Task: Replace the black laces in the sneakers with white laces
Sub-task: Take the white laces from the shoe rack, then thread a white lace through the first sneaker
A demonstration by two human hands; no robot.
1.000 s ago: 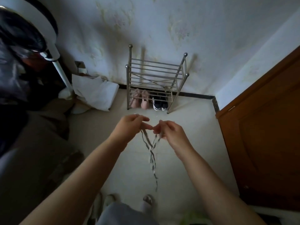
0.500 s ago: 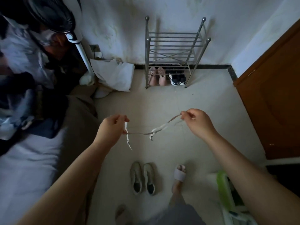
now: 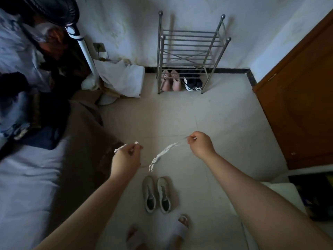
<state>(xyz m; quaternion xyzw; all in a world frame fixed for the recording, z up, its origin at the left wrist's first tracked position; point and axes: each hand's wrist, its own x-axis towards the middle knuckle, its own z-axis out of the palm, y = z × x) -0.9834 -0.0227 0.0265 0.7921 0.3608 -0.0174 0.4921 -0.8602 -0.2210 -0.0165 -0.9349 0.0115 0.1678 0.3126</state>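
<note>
Both hands pinch the white laces point(image 3: 164, 153): the left hand point(image 3: 126, 160) grips one end, the right hand point(image 3: 200, 144) the other, and the tangle sags between them above the sneakers point(image 3: 157, 193) on the floor; pull apart gently so the strands separate without knotting

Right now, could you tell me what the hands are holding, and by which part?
Both hold the white laces: the left hand grips one end, the right hand pinches the other.
</note>
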